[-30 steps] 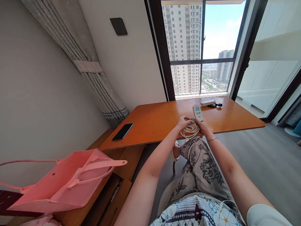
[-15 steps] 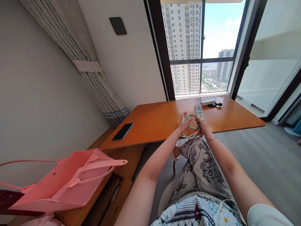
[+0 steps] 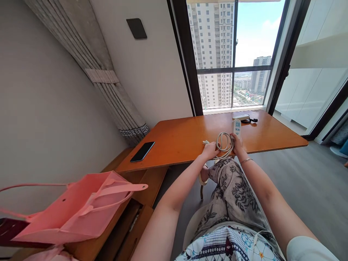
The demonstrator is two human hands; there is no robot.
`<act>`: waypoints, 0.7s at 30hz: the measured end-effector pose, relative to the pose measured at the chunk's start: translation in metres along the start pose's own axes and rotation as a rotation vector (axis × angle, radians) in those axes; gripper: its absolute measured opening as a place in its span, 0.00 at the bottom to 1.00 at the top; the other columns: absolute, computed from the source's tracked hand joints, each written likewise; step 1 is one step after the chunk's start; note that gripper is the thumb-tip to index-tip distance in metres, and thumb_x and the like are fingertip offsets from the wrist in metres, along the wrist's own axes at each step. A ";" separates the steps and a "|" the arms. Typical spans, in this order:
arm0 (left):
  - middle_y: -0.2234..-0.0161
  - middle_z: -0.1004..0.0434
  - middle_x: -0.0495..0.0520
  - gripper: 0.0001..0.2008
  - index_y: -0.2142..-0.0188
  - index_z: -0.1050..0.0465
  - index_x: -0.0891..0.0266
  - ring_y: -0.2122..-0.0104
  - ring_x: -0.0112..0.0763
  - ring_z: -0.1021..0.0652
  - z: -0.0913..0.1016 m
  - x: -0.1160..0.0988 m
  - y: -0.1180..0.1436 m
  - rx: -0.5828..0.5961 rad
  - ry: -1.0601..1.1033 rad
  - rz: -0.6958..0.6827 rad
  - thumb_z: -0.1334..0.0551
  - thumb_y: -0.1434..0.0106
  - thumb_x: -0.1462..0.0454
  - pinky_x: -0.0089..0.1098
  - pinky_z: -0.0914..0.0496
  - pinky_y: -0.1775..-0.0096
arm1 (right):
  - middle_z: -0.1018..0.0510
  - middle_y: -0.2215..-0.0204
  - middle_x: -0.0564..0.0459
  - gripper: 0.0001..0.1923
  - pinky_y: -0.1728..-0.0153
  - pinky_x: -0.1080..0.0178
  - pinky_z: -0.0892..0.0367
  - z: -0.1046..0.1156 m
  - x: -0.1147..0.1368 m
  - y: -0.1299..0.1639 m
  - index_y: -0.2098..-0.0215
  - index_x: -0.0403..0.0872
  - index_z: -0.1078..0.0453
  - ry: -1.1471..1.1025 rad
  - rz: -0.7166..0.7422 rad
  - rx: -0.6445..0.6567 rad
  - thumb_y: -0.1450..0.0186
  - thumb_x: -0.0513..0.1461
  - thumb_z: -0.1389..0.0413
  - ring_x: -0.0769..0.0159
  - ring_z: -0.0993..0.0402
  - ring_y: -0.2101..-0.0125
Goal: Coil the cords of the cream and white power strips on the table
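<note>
A white power strip [image 3: 237, 126] with sockets on its face is held at its lower end by my right hand [image 3: 238, 145]. Its pale cord [image 3: 223, 133] hangs in loose loops between my two hands, over the near edge of the orange-brown table [image 3: 179, 136]. My left hand [image 3: 210, 150] is closed on the left side of the coil, and the plug end [image 3: 206, 142] pokes out beyond it. Part of the coil is hidden behind my fingers.
A second white power strip [image 3: 240, 117] with a black cord [image 3: 249, 120] lies at the table's far side. A black phone [image 3: 143, 151] rests on the left. An open pink bag [image 3: 89, 210] stands on the wooden cabinet [image 3: 136, 224] at lower left.
The power strip has shifted right with my right hand. My left hand has moved lower and slightly left on the coil, and the loops have spread between the hands.
</note>
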State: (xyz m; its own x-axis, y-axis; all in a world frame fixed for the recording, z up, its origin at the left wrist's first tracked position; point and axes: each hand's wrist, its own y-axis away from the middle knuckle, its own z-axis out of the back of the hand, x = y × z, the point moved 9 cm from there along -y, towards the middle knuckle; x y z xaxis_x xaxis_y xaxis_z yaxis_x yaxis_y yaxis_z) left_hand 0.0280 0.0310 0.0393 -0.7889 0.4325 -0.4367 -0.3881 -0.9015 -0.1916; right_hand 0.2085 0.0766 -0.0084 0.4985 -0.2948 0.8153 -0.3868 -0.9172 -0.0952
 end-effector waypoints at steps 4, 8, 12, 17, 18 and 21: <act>0.56 0.22 0.62 0.09 0.63 0.24 0.61 0.51 0.46 0.22 0.011 0.014 -0.001 -0.101 0.049 0.093 0.43 0.34 0.63 0.46 0.34 0.46 | 0.24 0.77 0.61 0.21 0.72 0.64 0.29 0.010 -0.003 -0.005 0.67 0.49 0.35 -0.050 0.008 -0.101 0.53 0.48 0.33 0.68 0.26 0.75; 0.60 0.21 0.64 0.11 0.67 0.26 0.63 0.53 0.46 0.21 0.030 0.041 -0.001 -0.220 0.177 0.201 0.46 0.32 0.64 0.43 0.32 0.49 | 0.27 0.79 0.62 0.22 0.74 0.66 0.30 0.017 -0.003 -0.010 0.68 0.51 0.38 -0.082 0.012 -0.173 0.51 0.51 0.34 0.69 0.26 0.76; 0.72 0.22 0.59 0.10 0.71 0.29 0.62 0.62 0.42 0.19 0.050 0.073 0.001 -0.340 0.386 0.323 0.45 0.35 0.68 0.39 0.30 0.55 | 0.28 0.80 0.60 0.21 0.79 0.68 0.34 0.026 0.005 -0.015 0.69 0.51 0.40 -0.100 0.002 -0.231 0.48 0.51 0.35 0.69 0.26 0.76; 0.73 0.22 0.55 0.09 0.68 0.32 0.62 0.69 0.35 0.18 0.072 0.111 0.005 -0.525 0.748 0.480 0.48 0.33 0.68 0.31 0.29 0.67 | 0.27 0.77 0.61 0.21 0.80 0.70 0.36 0.047 0.032 -0.026 0.68 0.51 0.39 -0.107 0.019 -0.310 0.47 0.51 0.34 0.70 0.25 0.76; 0.73 0.22 0.55 0.09 0.68 0.33 0.62 0.71 0.33 0.18 0.075 0.118 0.007 -0.562 0.823 0.511 0.49 0.32 0.67 0.29 0.29 0.69 | 0.26 0.76 0.61 0.21 0.79 0.70 0.35 0.051 0.039 -0.028 0.67 0.51 0.39 -0.106 0.027 -0.323 0.47 0.51 0.34 0.71 0.25 0.75; 0.73 0.23 0.52 0.08 0.68 0.35 0.62 0.73 0.28 0.19 0.084 0.134 0.010 -0.646 1.022 0.586 0.49 0.32 0.68 0.26 0.30 0.71 | 0.24 0.73 0.61 0.22 0.77 0.71 0.33 0.061 0.061 -0.032 0.64 0.50 0.37 -0.091 0.055 -0.329 0.48 0.50 0.33 0.72 0.24 0.73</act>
State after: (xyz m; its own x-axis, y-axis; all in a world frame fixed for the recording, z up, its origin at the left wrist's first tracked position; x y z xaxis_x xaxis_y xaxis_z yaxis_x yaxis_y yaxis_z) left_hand -0.1214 0.0813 0.0530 0.0567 0.0308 -0.9979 0.3981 -0.9173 -0.0057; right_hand 0.2992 0.0715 0.0096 0.5316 -0.3776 0.7581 -0.6372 -0.7680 0.0642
